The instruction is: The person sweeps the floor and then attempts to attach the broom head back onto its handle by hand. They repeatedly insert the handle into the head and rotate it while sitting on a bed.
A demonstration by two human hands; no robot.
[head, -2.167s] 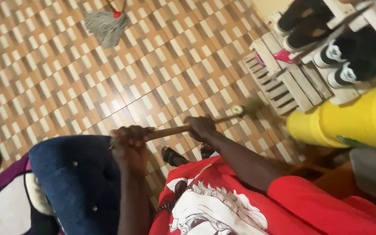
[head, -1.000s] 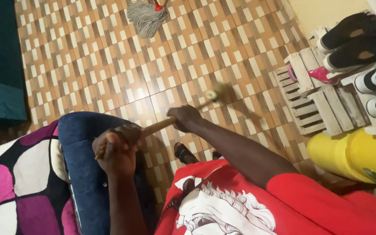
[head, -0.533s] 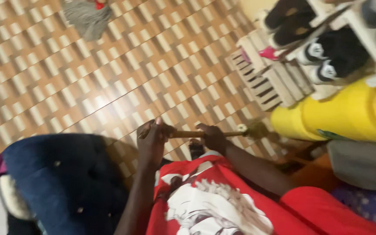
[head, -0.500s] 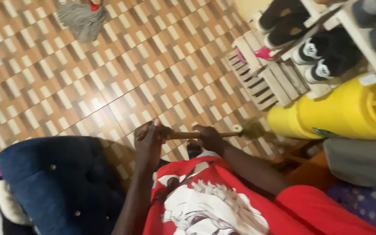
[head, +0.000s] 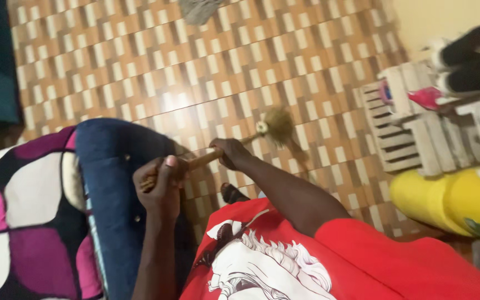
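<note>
Both my hands grip a wooden broom handle (head: 198,161) that slants down toward the tiled floor (head: 140,72). My left hand (head: 161,188) is closed around the near end of the handle, over a dark blue cushion (head: 109,183). My right hand (head: 231,153) holds the handle further down. The straw-coloured broom head (head: 278,125) is blurred and rests low over the tiles, just beyond my right hand. I wear a red shirt (head: 329,261) with a white print.
A white slatted shoe rack (head: 412,130) with dark shoes (head: 473,55) stands at the right. A yellow container (head: 451,200) lies below it. A grey mop head (head: 198,8) lies at the top edge. A pink, black and white cover (head: 18,222) fills the lower left.
The view has swung left, bringing the patterned cover into sight. The broom head has swept away from the yellow container toward the middle of the floor. Both hands keep their hold.
</note>
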